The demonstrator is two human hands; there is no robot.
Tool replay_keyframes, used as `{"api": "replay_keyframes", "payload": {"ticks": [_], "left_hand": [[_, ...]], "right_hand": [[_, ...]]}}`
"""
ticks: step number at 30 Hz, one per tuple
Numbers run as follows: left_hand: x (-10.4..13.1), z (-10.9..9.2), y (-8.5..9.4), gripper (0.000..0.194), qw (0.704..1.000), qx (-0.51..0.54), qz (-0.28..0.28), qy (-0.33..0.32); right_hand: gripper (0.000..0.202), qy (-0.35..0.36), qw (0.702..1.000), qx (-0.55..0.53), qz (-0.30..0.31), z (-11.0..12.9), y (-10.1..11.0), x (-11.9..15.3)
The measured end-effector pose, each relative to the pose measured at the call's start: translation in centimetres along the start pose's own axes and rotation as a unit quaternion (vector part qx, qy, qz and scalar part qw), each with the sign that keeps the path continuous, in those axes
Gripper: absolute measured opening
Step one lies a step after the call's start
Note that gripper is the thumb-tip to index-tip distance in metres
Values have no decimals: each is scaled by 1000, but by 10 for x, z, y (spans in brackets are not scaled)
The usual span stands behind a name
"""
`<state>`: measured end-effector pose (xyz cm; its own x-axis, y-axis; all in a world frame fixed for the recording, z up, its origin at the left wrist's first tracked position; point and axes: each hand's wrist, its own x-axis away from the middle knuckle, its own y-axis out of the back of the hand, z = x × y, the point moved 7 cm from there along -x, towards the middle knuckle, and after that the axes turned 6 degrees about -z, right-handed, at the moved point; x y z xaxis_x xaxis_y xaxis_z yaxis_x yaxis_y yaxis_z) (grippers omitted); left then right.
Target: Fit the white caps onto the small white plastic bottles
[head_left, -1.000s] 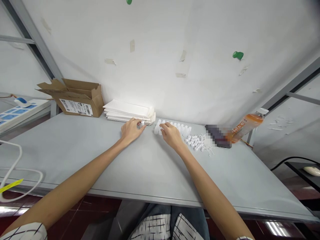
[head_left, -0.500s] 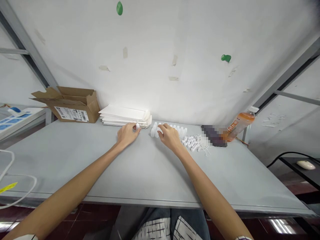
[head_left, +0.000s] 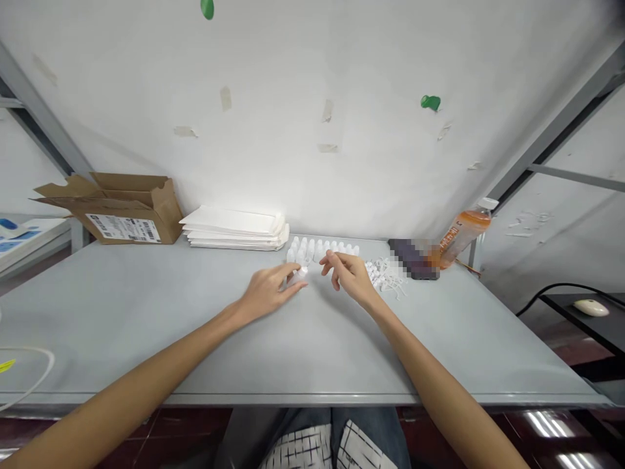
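Note:
My left hand (head_left: 273, 286) is closed around a small translucent white bottle (head_left: 297, 276), mostly covered by the fingers, with its top facing my other hand. A short gap to the right, my right hand (head_left: 347, 272) hovers over the table with its fingers loosely bent and apart; I see nothing in them. Behind both hands, small white bottles (head_left: 303, 245) stand upright in rows. To the right of my right hand lies a pile of small white caps (head_left: 375, 272), partly hidden by it. Thin white curved pieces (head_left: 392, 281) are spread beside the caps.
At the back left, an open cardboard box (head_left: 124, 215) stands near a stack of white envelopes or sheets (head_left: 234, 228). A dark flat object (head_left: 415, 260), partly blurred, and a bottle of orange drink (head_left: 463, 234) are at the right. A white cable (head_left: 46, 365) crosses the left front edge.
My left hand has come right and nearer to me with the small bottle. My right hand has drawn back from the standing bottles, its fingers more spread. The view has shifted slightly.

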<state>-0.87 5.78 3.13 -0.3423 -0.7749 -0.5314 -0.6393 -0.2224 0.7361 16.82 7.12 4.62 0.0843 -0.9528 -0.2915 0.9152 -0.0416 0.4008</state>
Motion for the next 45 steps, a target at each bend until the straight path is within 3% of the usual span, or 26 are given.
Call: {"api": "replay_keyframes", "payload": {"ticks": [4,9,20,29,36,41,45], "left_hand": [[5,-6,-13,42,998,2,51,-28],[2,-1,-8,44,998,-16,47,-36],[2,-1,-7,34,997,-35,58,-38],[2,-3,-11,35,996,-22,84,-16],[0,-4,-11,44,982,132,118,71],[4,0,-18,46,933,277,156,168],[4,2,-22,47,903,342,172,193]], "right_hand": [[50,-70,989,-94,91,-12,-10,-1],[44,-88,978,-120,145,-15,-19,2],[33,-67,985,-103,124,-6,-28,7],[20,-136,973,-149,115,-19,-33,5],[17,-144,967,-184,104,-20,-35,5],[16,-127,966,-207,91,-22,-36,5],[18,-127,963,-226,70,-24,-36,5]]}}
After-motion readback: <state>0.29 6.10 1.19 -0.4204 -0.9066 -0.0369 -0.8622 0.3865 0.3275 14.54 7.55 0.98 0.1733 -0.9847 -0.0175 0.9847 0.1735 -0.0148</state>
